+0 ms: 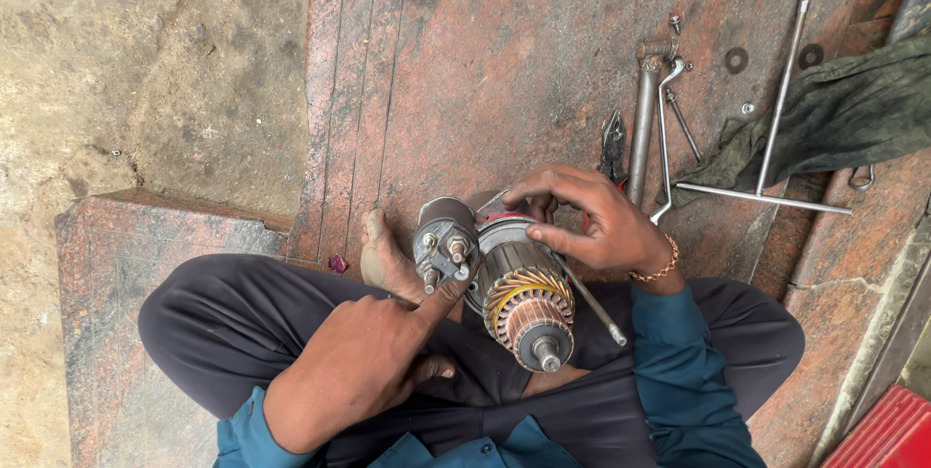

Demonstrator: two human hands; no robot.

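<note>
Steadying a starter motor point(504, 284) in the lap, the person has both hands on it. The right hand point(592, 221) curls over its far end, fingers pressed around the housing; the left hand point(364, 361) is mostly folded, its forefinger stretched out to touch the solenoid point(444, 240) beside the bare armature point(529, 308). This looks like a strip-down or inspection step. Tools point(659, 119) and a rag point(834, 109) lie beyond the right hand, so any next move likely calls for freeing that hand while the left keeps the motor steady.
</note>
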